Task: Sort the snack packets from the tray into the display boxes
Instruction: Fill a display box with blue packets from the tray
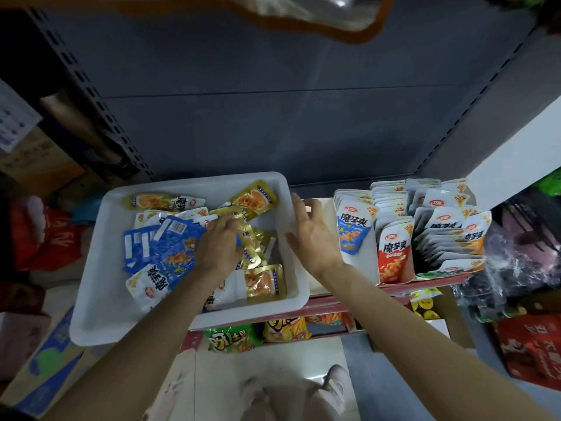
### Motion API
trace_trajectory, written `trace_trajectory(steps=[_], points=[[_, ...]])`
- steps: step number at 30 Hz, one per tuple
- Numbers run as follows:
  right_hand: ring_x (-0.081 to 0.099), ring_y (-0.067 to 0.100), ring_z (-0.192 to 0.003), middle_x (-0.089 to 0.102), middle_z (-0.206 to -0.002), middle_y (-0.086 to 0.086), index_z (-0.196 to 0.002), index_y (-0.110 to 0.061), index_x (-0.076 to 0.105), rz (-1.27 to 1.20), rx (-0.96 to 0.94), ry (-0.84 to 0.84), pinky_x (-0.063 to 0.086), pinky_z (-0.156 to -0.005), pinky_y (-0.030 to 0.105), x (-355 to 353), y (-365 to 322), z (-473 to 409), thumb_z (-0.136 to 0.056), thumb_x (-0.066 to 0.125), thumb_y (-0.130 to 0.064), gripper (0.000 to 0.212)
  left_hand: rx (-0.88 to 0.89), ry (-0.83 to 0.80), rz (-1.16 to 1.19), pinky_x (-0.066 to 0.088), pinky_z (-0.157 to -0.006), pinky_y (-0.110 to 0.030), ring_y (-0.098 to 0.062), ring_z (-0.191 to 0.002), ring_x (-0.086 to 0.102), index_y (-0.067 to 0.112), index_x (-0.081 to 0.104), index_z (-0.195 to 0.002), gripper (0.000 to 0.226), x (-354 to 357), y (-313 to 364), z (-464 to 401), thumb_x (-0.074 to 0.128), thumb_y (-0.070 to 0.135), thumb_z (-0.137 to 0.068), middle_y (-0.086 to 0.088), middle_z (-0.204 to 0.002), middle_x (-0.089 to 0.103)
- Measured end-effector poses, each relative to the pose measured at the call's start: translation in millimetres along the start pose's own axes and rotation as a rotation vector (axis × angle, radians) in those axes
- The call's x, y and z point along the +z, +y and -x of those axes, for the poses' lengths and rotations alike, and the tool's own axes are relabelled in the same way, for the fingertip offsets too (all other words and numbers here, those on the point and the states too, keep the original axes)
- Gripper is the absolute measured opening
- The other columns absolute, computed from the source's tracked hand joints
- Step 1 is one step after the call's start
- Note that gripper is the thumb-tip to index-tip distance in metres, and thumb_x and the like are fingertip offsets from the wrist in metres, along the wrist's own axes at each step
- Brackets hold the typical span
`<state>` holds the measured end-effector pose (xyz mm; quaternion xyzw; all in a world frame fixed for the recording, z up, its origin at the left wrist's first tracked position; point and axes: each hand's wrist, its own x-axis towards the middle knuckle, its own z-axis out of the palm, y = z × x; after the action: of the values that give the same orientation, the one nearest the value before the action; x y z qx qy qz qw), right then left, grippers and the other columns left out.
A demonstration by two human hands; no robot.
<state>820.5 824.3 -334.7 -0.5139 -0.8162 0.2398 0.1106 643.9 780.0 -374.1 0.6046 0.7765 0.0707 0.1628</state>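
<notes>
A white tray (100, 256) sits at the left of the shelf and holds several blue packets (170, 247) and gold packets (253, 199). My left hand (220, 243) is inside the tray, its fingers curled on a gold packet (250, 246) in the pile. My right hand (312, 235) hovers with spread, relaxed fingers over the tray's right rim and holds nothing. To its right stand the display boxes: one with blue packets (352, 229), one with red packets (394, 253), and one with orange packets (449, 235).
A bare gap of white shelf (318, 284) lies between tray and boxes. Below, a lower shelf holds green and yellow snack bags (258, 332). Cardboard cartons (45, 369) stand at the left, red bags and boxes (531, 344) at the right. My feet (297, 390) are on the floor.
</notes>
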Motion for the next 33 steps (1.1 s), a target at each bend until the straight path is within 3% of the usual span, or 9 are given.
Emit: trace_trajectory(steps=[4,8,13,18,22,27,30,33], points=[[0.052,0.032,-0.112,0.040,-0.134,0.016,-0.150,-0.014,0.003,-0.053,0.111,-0.110,0.044,-0.089,0.036,2.8,0.2,-5.2,-0.095,0.050,-0.013,0.073,0.001,-0.142,-0.079,0.032,-0.105,-0.036,-0.024,-0.131,0.034,0.011,0.042,-0.138,0.063,3.1,-17.6,-6.3,0.068,0.030,-0.084,-0.005,-0.143,0.039],[0.051,0.030,-0.113,0.045,-0.132,0.015,-0.150,-0.016,0.005,-0.067,0.113,-0.106,0.042,-0.089,0.032,0.9,2.6,-5.2,-0.095,0.050,-0.016,0.071,0.033,-0.077,-0.178,0.034,-0.098,-0.035,-0.023,-0.124,0.038,0.016,0.054,-0.128,0.043,1.8,-18.8,-11.7,0.063,0.025,-0.087,-0.002,-0.133,0.049],[0.049,0.029,-0.117,0.044,-0.135,0.013,-0.151,-0.018,0.004,-0.080,0.115,-0.116,0.042,-0.093,0.034,2.5,4.6,-4.1,-0.096,0.050,-0.018,0.071,-0.020,-0.053,-0.331,0.031,-0.100,-0.039,-0.024,-0.127,0.035,0.014,0.045,-0.131,0.060,6.6,-8.9,-21.2,0.055,0.051,-0.086,-0.005,-0.136,0.045],[0.049,0.030,-0.116,0.045,-0.133,0.014,-0.150,-0.019,0.006,-0.084,0.113,-0.116,0.042,-0.090,0.033,0.9,5.9,-5.6,-0.095,0.051,-0.017,0.071,-0.012,-0.054,-0.460,0.031,-0.100,-0.040,-0.026,-0.124,0.039,0.016,0.055,-0.121,0.048,7.4,5.9,-30.3,0.062,0.046,-0.084,-0.008,-0.128,0.052],[0.050,0.029,-0.116,0.045,-0.133,0.014,-0.150,-0.020,0.007,-0.084,0.107,-0.129,0.043,-0.090,0.033,-0.8,5.1,-5.4,-0.095,0.051,-0.017,0.071,0.003,-0.012,-0.357,0.035,-0.099,-0.038,-0.028,-0.118,0.044,0.012,0.056,-0.119,0.044,6.9,7.5,-31.2,0.064,0.038,-0.084,-0.011,-0.125,0.053],[0.050,0.030,-0.114,0.046,-0.131,0.015,-0.150,-0.019,0.008,-0.075,0.101,-0.125,0.042,-0.089,0.033,-0.7,5.5,-5.0,-0.094,0.052,-0.017,0.071,0.247,0.261,-0.083,0.034,-0.100,-0.037,-0.026,-0.116,0.051,0.013,0.054,-0.127,0.039,2.9,20.8,-28.3,0.060,0.020,-0.088,-0.008,-0.121,0.061],[0.050,0.029,-0.115,0.046,-0.133,0.014,-0.150,-0.019,0.007,-0.061,0.104,-0.132,0.043,-0.090,0.033,-0.5,5.4,-4.3,-0.095,0.052,-0.018,0.072,0.161,0.119,-0.202,0.032,-0.105,-0.038,-0.025,-0.127,0.042,0.015,0.045,-0.135,0.052,4.6,17.1,-32.0,0.061,0.012,-0.086,-0.007,-0.137,0.048],[0.050,0.029,-0.117,0.045,-0.134,0.012,-0.150,-0.020,0.005,-0.057,0.108,-0.132,0.043,-0.092,0.034,0.8,6.0,-5.1,-0.095,0.052,-0.020,0.072,0.038,-0.133,-0.302,0.033,-0.101,-0.043,-0.026,-0.128,0.039,0.017,0.046,-0.133,0.051,3.6,-0.2,-34.9,0.063,0.030,-0.087,-0.008,-0.136,0.043]])
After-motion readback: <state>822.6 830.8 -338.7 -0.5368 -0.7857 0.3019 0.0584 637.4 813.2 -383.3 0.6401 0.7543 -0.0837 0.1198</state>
